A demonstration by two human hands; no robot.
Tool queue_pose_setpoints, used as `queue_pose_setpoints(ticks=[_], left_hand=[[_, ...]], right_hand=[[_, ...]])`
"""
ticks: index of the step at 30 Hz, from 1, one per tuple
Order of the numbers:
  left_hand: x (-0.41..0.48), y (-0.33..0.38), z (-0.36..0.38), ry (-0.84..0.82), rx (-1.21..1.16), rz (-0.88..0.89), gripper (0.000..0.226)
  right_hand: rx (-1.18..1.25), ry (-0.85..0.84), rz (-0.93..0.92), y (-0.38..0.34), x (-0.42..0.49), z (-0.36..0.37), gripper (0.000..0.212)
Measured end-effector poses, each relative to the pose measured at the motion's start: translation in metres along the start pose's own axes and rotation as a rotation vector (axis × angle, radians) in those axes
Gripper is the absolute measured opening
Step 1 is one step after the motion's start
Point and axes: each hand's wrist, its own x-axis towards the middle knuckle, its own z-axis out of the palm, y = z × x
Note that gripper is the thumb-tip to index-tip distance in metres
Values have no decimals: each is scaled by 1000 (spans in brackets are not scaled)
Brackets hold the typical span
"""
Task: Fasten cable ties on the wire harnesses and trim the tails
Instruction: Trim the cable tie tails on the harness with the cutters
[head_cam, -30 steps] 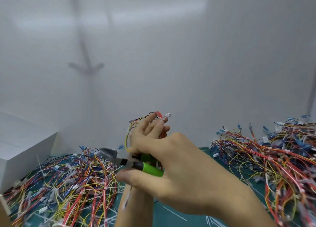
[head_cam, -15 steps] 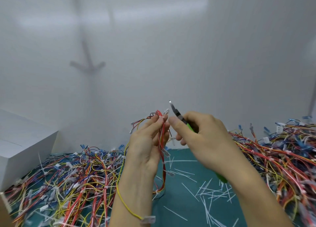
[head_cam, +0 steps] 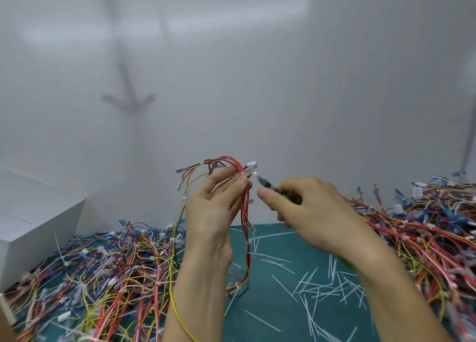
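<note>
White wall (head_cam: 283,84), teal mat (head_cam: 268,313), perhaps trimmed tails (head_cam: 325,287)

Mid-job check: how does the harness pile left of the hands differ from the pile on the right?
The left pile spreads low and loose; the right pile is heaped higher and denser. The left pile mixes yellow and blue with red; the right pile reads mostly red and orange. The left pile lies beside the white box; the right pile runs off the frame's edge. Both rest on the green mat and carry white connectors.
</note>
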Motion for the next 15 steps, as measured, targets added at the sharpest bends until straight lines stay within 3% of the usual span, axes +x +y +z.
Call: queue_pose_setpoints(ticks=[15], left_hand=[[-1,1,-1,-70,87,100,26]], right_hand=[[-12,6,16,-5,-1,4,59]])
